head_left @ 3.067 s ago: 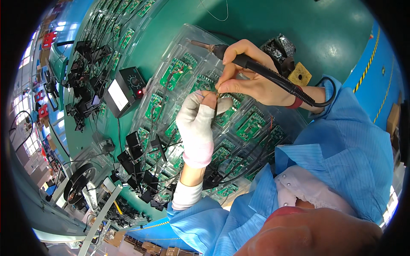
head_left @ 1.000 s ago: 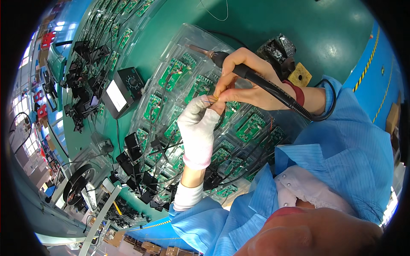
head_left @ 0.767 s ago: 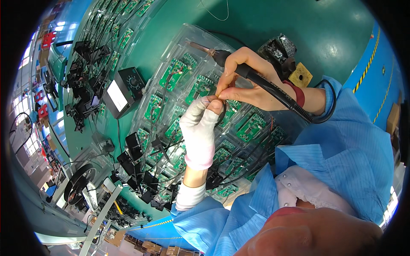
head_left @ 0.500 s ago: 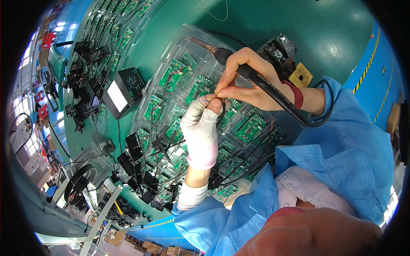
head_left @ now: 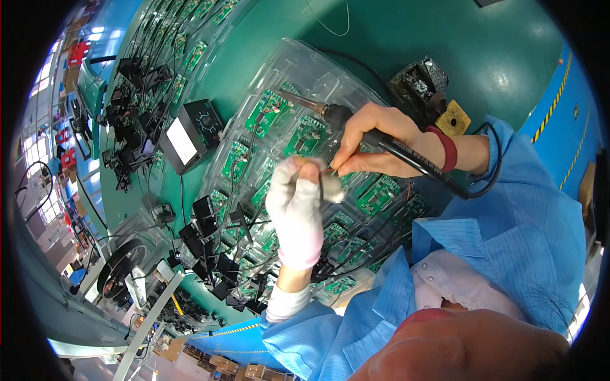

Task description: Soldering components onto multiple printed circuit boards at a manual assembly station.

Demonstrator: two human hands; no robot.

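My left hand [head_left: 296, 213], in a white glove with bare fingertips, pinches a thin black cable [head_left: 321, 185] above the boards. A short stretch of reddish wire [head_left: 329, 170] shows between the two hands. My bare right hand [head_left: 384, 136], with a dark red wristband, carries a soldering iron [head_left: 337, 115] across its fingers, metal tip pointing to the upper left. Thumb and forefinger of that hand meet at the wire's end; exactly what they pinch is too small to tell. Below both hands, green circuit boards [head_left: 307, 135] sit in a clear plastic tray [head_left: 286, 56].
A black control box with a knob [head_left: 194, 134] stands left of the tray. Black adapters [head_left: 202, 216] with cables lie in front of it. At the back right are a foil-wrapped holder [head_left: 416, 79] and a yellow sponge [head_left: 453, 119]. Another tray of boards [head_left: 196, 56] lies far left.
My right hand has moved slightly down and right with the soldering iron, drawing away from the left fingertips. A gap with wire in it now shows between the hands.
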